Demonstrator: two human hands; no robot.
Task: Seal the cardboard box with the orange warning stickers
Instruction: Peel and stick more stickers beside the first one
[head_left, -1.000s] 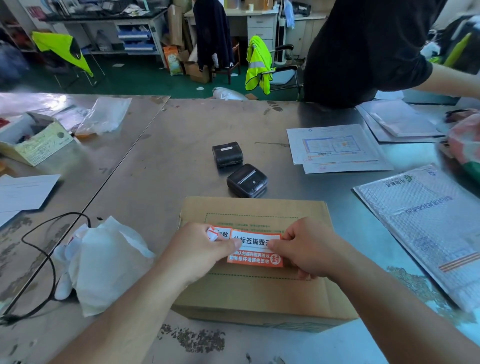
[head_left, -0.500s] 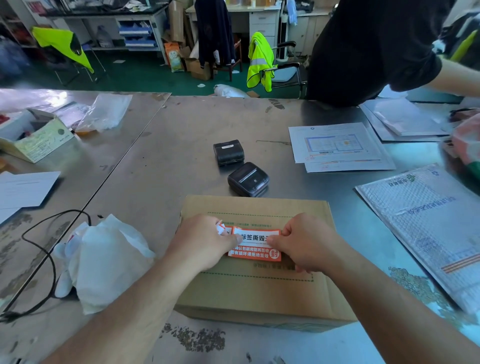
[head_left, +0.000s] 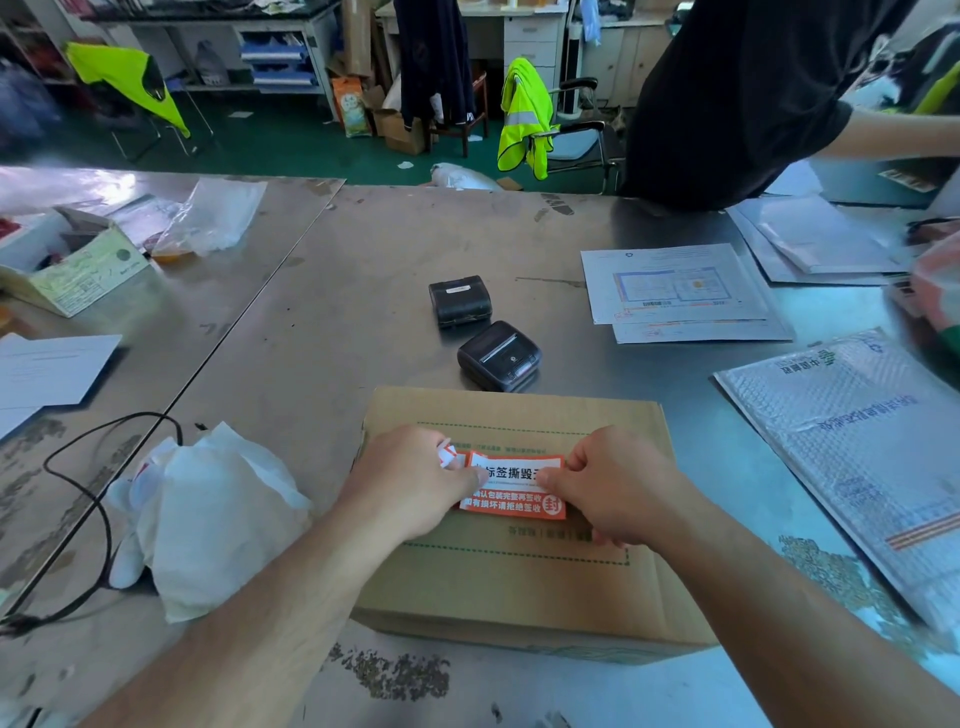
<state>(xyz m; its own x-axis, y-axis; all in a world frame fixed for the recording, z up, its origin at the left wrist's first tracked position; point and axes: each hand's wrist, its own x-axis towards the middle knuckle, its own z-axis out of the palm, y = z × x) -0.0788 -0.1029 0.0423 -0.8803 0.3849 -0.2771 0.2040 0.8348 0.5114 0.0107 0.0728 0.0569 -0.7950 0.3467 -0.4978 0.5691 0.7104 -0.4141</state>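
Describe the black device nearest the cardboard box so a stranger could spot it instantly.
On the steel table, find the cardboard box. Just past its far edge sits the black device. Its twin lies farther back; this one is rounder and turned at an angle.

Floor: green (head_left: 270, 140), with scraps of litter.
Furniture, near: two grey metal tables butted edge to edge, the right one (head_left: 374, 249) worn and stained, the left one (head_left: 171, 332) glossy with soft reflected light.
Furniture, far left: a bench with open shelving (head_left: 218, 31) holding blue trays (head_left: 278, 57); a frame chair draped with a yellow-green vest (head_left: 124, 78).
Furniture, far centre: a pale desk with drawers (head_left: 530, 39); a wooden chair (head_left: 470, 122) hung with a dark garment (head_left: 434, 62); an office chair (head_left: 582, 143) carrying a second hi-vis vest (head_left: 522, 117).
On the floor: open cardboard cartons (head_left: 400, 130) and an orange bag (head_left: 350, 106).
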